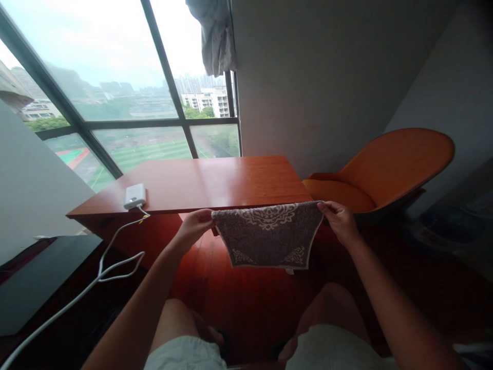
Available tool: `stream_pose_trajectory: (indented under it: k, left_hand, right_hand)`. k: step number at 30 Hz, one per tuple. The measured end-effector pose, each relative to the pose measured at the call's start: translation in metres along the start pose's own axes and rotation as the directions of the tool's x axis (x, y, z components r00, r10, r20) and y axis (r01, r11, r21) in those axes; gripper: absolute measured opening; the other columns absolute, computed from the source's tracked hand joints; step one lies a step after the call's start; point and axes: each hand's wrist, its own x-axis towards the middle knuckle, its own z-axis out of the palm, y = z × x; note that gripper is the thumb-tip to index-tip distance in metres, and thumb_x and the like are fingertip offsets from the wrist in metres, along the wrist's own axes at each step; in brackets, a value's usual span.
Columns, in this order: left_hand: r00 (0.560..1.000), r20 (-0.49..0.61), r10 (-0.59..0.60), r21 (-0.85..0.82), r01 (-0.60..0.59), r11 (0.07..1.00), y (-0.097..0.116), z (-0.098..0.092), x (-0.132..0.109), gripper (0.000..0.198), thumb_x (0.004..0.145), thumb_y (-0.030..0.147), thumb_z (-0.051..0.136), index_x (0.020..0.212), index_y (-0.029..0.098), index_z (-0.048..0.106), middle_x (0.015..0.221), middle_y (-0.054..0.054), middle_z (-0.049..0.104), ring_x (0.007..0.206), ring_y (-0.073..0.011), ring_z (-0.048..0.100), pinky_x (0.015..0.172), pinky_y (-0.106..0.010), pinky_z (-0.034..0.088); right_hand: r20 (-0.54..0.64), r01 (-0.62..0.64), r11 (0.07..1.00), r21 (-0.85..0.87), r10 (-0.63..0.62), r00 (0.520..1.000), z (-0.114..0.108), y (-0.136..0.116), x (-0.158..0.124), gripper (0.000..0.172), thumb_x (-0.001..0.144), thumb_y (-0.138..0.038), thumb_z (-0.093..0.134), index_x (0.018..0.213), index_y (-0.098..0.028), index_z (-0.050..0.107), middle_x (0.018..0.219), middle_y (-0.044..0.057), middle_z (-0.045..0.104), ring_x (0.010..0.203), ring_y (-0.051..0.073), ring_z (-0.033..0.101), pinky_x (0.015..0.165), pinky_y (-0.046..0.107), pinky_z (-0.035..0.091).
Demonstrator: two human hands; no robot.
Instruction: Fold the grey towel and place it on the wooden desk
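Grey patterned towel (269, 239) hangs stretched in mid-air before the near edge of the wooden table (215, 180). Our left hand (194, 226) pinches its top corner at nine o'clock, our right hand (339, 220) the one at three. A white charger (134, 196) lies at ten o'clock, an orange chair (385, 169) at two.

Terry-cloth towel (269, 234), glossy wood table (215, 182)

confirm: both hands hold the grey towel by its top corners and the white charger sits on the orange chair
No. The head view shows the white charger on the wooden table, not the orange chair. The left hand and right hand do hold the grey towel by its top corners.
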Motion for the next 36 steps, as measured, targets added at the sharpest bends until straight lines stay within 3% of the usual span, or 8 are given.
stream_pose_trajectory:
  k: [6,10,14,19,27,31,36]
  left_hand:
    - [0.999,-0.042,-0.033,-0.067,0.030,0.997,-0.002,0.001,-0.001,0.022,0.068,0.029,0.077,0.084,0.015,0.071,0.067,0.000,0.069,0.061,-0.0141,0.063,0.061,-0.025,0.050]
    - [0.970,-0.138,-0.201,-0.155,0.179,0.972,-0.016,0.012,-0.002,0.031,0.060,0.037,0.081,0.078,0.014,0.071,0.064,-0.001,0.069,0.061,-0.0147,0.063,0.062,-0.027,0.051]
    - [0.927,-0.225,-0.299,-0.217,0.252,0.943,-0.030,0.032,-0.006,0.039,0.056,0.043,0.082,0.078,0.013,0.070,0.067,-0.003,0.070,0.064,-0.0155,0.065,0.066,-0.028,0.053]
    - [0.962,-0.216,-0.165,-0.225,0.115,0.967,-0.033,0.070,-0.011,0.032,0.066,0.042,0.076,0.081,0.015,0.070,0.071,-0.001,0.070,0.066,-0.0130,0.063,0.064,-0.024,0.051]
    - [0.963,-0.259,0.070,0.032,-0.064,0.997,-0.021,0.136,-0.020,0.022,0.080,0.035,0.064,0.090,0.017,0.071,0.084,-0.005,0.075,0.075,-0.0171,0.067,0.064,-0.025,0.051]
    - [0.970,-0.215,0.114,0.132,-0.087,0.987,-0.020,0.148,-0.028,0.022,0.083,0.034,0.060,0.096,0.020,0.071,0.085,-0.003,0.076,0.073,-0.0167,0.068,0.062,-0.024,0.053]
    - [0.964,-0.222,0.146,0.232,-0.093,0.968,-0.021,0.149,-0.031,0.019,0.085,0.029,0.057,0.096,0.021,0.070,0.085,-0.003,0.075,0.070,-0.0155,0.068,0.063,-0.025,0.054]
  right_hand:
    - [0.028,-0.043,0.999,-0.001,0.043,0.999,0.000,0.002,-0.003,0.028,0.068,-0.047,0.072,0.080,-0.021,0.069,0.078,0.001,0.069,0.073,0.016,0.060,0.072,0.030,0.045]
    - [0.025,-0.034,0.991,-0.128,0.038,0.999,0.012,0.015,-0.010,0.032,0.072,-0.051,0.066,0.074,-0.019,0.067,0.072,0.001,0.065,0.071,0.017,0.058,0.069,0.031,0.043]
    - [0.046,-0.095,0.994,-0.054,0.098,0.994,0.036,0.015,-0.025,0.032,0.073,-0.052,0.064,0.068,-0.020,0.060,0.062,-0.004,0.055,0.060,0.013,0.049,0.057,0.028,0.038]
    - [0.080,-0.147,0.989,0.021,0.145,0.986,0.072,-0.001,-0.044,0.033,0.075,-0.053,0.061,0.070,-0.021,0.059,0.056,-0.005,0.050,0.052,0.011,0.044,0.051,0.026,0.035]
    - [0.199,-0.148,0.987,0.059,0.134,0.971,0.124,-0.014,-0.070,0.027,0.077,-0.048,0.059,0.078,-0.021,0.060,0.065,-0.001,0.060,0.056,0.014,0.055,0.052,0.028,0.045]
    - [0.208,-0.141,0.990,-0.010,0.140,0.968,0.130,-0.016,-0.080,0.025,0.076,-0.046,0.059,0.082,-0.021,0.060,0.074,0.003,0.066,0.067,0.020,0.063,0.056,0.032,0.051]
    - [0.207,-0.112,0.987,-0.117,0.135,0.969,0.128,-0.022,-0.086,0.019,0.076,-0.041,0.057,0.082,-0.023,0.058,0.073,0.003,0.066,0.066,0.021,0.065,0.061,0.035,0.053]
